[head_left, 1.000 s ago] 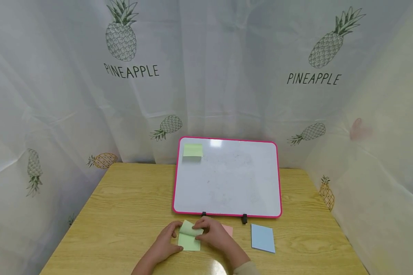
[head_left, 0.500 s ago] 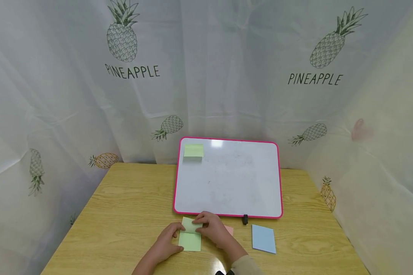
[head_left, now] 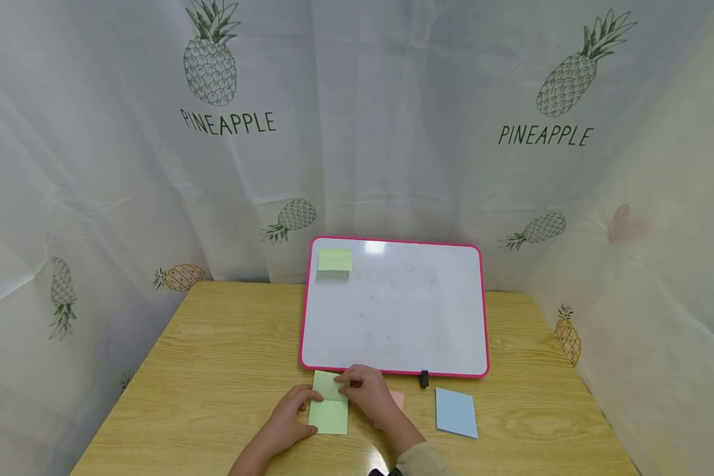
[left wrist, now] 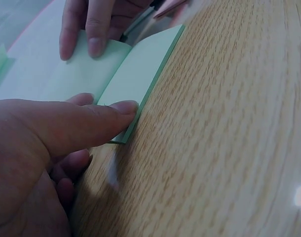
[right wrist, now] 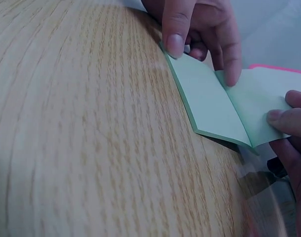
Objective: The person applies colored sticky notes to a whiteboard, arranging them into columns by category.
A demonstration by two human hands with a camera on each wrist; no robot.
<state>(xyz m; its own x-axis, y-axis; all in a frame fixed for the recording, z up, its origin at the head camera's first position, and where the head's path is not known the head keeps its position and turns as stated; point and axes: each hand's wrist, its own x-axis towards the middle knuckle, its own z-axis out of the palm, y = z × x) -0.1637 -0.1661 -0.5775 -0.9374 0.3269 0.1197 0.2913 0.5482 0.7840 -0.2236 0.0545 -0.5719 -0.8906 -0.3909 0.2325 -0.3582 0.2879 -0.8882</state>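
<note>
A pad of light green sticky notes (head_left: pixel 328 418) lies on the table just in front of the whiteboard. My left hand (head_left: pixel 287 418) grips the pad at its left side, thumb at the near corner and a fingertip by the fold. The top green sheet (head_left: pixel 324 382) is turned back from the pad, and they still meet along the far edge. With thumb and fingers, my right hand (head_left: pixel 370 396) pinches this sheet on its right side. In the right wrist view, the pad (right wrist: pixel 209 101) shows its layered edge, and the sheet (right wrist: pixel 254 98) bends up from it.
A pink-framed whiteboard (head_left: pixel 393 311) leans at the back, bearing a green sticky note (head_left: pixel 334 260) at its upper left. One black foot (head_left: pixel 424 379) shows below it. A pink pad (head_left: pixel 398 398) is partly behind my right hand; a blue pad (head_left: pixel 455 413) lies farther right.
The top green sheet has gone from curled over the pad to nearly flat beyond it. My right hand has moved slightly toward the whiteboard with it, while my left hand stays nearly still.
</note>
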